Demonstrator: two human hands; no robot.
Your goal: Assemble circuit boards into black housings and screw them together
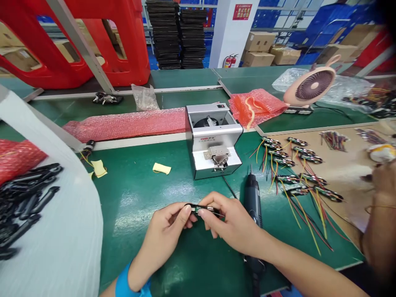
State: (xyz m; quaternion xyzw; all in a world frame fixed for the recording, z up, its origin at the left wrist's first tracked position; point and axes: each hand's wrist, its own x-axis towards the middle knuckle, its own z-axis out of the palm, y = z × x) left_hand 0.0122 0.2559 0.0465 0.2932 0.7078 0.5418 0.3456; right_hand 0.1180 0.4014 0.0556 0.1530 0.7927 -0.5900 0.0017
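- Hands, bare, close together above the worktop: left hand [163,239] and right hand [229,225] both pinching a slim black plastic housing [204,209], which shows a bit of green board
- Blue wristband [126,284] on the left wrist
- Electric screwdriver [253,202], lying just beside the right hand, on the green worktop [139,198]
- Automatic screw feeder [213,140], silver, straight ahead
- Yellow foam pads [161,168], left of the feeder
- Wired circuit boards [289,178], in rows to the right, with red and yellow leads
- Black housings [27,198], heaped on a white sheet [62,247] at left
- Co-worker's hand [383,181], at the far right edge
- Pink bubble wrap [123,124], behind the feeder
- Desk fan [312,86], far right, beyond the feeder
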